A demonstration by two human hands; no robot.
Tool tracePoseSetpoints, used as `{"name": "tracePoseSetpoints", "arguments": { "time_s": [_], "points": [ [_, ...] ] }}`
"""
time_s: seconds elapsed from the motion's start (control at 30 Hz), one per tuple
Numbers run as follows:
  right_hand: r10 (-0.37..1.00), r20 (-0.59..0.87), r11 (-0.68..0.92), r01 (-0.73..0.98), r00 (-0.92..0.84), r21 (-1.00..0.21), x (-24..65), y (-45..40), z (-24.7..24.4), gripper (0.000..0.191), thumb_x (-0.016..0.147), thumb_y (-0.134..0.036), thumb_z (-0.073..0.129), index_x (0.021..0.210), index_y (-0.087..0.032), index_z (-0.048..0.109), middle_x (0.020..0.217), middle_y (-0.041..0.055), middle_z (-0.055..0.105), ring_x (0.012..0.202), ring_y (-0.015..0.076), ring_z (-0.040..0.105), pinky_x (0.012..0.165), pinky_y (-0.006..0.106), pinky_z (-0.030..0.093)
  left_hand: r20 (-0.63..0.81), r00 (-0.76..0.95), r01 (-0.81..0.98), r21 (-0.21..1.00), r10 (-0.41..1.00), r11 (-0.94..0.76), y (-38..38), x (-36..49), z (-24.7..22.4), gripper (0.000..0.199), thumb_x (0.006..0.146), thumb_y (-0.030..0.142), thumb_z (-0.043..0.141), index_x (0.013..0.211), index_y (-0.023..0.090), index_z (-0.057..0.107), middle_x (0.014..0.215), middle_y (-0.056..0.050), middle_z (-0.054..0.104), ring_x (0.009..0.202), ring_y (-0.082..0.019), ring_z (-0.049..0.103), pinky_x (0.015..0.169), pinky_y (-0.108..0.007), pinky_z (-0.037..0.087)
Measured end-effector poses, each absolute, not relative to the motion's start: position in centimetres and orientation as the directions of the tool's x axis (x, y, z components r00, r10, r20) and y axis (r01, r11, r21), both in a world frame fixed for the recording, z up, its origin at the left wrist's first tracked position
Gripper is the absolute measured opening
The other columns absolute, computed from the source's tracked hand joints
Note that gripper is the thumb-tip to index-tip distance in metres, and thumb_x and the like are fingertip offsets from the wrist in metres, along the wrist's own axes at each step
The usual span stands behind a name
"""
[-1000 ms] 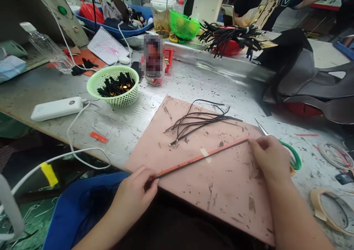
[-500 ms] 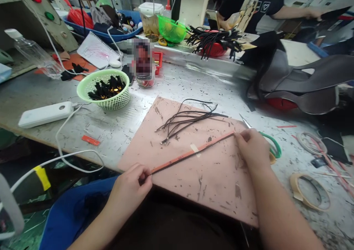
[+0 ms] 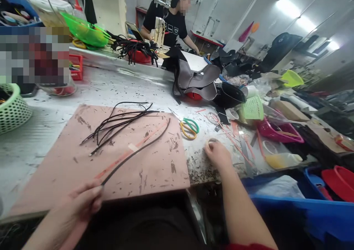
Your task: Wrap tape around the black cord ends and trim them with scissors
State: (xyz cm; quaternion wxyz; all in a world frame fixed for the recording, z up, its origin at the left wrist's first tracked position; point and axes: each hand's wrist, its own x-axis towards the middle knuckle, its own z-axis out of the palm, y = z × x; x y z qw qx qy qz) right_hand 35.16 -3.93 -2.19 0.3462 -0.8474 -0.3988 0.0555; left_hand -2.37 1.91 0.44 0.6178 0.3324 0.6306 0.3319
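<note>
My left hand (image 3: 88,198) is closed on the near end of a black cord (image 3: 132,153), which curves up and right over the pink board (image 3: 157,172). Beside the cord, an orange strip (image 3: 113,164) lies on the board with a piece of pale tape (image 3: 133,147) across it. Several more black cords (image 3: 118,121) lie in a loose bunch at the board's back. Right of the board, my right hand (image 3: 219,155) has its fingers closed around the tape roll (image 3: 212,141), of which only the top edge shows.
Scissors with green and yellow handles (image 3: 189,127) lie by the board's right corner. A grey leather piece (image 3: 196,81) stands behind. A green basket (image 3: 13,108) is at the left, a blue bin (image 3: 293,205) at the lower right. A person (image 3: 171,25) is across the table.
The view has swung right. My right hand has left the strip's far end and moved to the tape roll. The cord now bows away from the strip, with its near end in my left hand.
</note>
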Motion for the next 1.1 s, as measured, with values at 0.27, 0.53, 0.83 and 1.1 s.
{"name": "tracePoseSetpoints", "arguments": {
  "time_s": [0.27, 0.53, 0.83, 1.1],
  "points": [
    [0.686, 0.215, 0.062, 0.239, 0.695, -0.969, 23.1, -4.6, -2.4, 0.015, 0.074, -0.034, 0.050, 0.081, -0.021, 0.048, 0.080, 0.0026, 0.054, 0.069, 0.0149, 0.054, 0.065, 0.031, 0.047, -0.599, 0.183, -0.430, 0.664, 0.779, 0.612, 0.3, 6.2, 2.2, 0.009, 0.060, 0.009, 0.064, 0.065, 0.015, 0.059, 0.058, 0.000, 0.064, 0.057, -0.008, 0.060, 0.054, -0.014, 0.048],
    [0.816, 0.268, 0.325, -0.024, 0.512, -0.945, 18.0, -5.8, -1.6, 0.017, 0.071, -0.020, 0.061, 0.070, -0.021, 0.044, 0.089, 0.0010, 0.046, 0.087, 0.0162, 0.051, 0.085, 0.038, 0.042, -0.517, 0.327, -0.460, 0.644, 0.791, 0.611, -2.0, 7.6, 1.8, 0.008, 0.064, 0.010, 0.065, 0.072, 0.011, 0.066, 0.081, -0.004, 0.068, 0.076, -0.011, 0.062, 0.071, -0.018, 0.049],
    [0.877, 0.425, 0.411, 0.108, 0.226, -0.905, 19.2, -6.4, -1.9, 0.024, 0.073, -0.009, 0.054, 0.085, -0.024, 0.040, 0.096, 0.0028, 0.049, 0.091, 0.0169, 0.054, 0.078, 0.037, 0.047, -0.526, 0.405, -0.440, 0.605, 0.748, 0.664, -2.9, 6.9, 2.5, 0.007, 0.064, 0.010, 0.067, 0.070, 0.012, 0.063, 0.074, -0.003, 0.066, 0.074, -0.013, 0.063, 0.071, -0.020, 0.050],
    [0.921, 0.330, 0.235, 0.379, 0.209, -0.895, 20.2, -6.1, -1.6, 0.022, 0.071, -0.021, 0.061, 0.087, -0.023, 0.046, 0.080, -0.0002, 0.051, 0.066, 0.0130, 0.054, 0.059, 0.028, 0.046, -0.507, 0.415, -0.409, 0.637, 0.755, 0.653, -3.2, 6.4, 2.9, 0.012, 0.064, 0.009, 0.067, 0.055, 0.012, 0.060, 0.069, 0.001, 0.064, 0.063, -0.007, 0.059, 0.063, -0.013, 0.048]
  ]
}}
